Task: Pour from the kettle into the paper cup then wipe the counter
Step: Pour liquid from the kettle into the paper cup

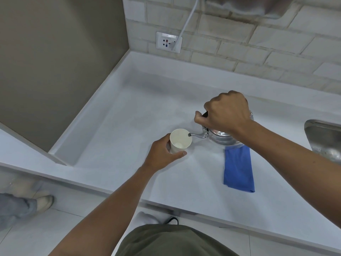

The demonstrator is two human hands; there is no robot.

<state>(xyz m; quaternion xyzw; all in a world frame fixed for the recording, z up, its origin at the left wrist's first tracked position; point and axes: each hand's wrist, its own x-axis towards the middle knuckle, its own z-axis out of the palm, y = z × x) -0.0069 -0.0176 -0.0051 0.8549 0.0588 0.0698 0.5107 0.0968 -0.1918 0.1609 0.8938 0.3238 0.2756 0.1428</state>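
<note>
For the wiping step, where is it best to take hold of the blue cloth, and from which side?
Grip the blue cloth at its near end, coming from above. It lies folded flat, and its far end sits under the kettle, so probably only the near part is free.

shiny metal kettle [221, 138], matt paper cup [180, 143], blue cloth [239, 170]

one kettle [220, 138], one paper cup [180, 140], one blue cloth [239, 169], two hands [163, 154]

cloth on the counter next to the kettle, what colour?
Plain blue, no pattern. The cloth shows clearly in the head view, its far end under the kettle.
</note>
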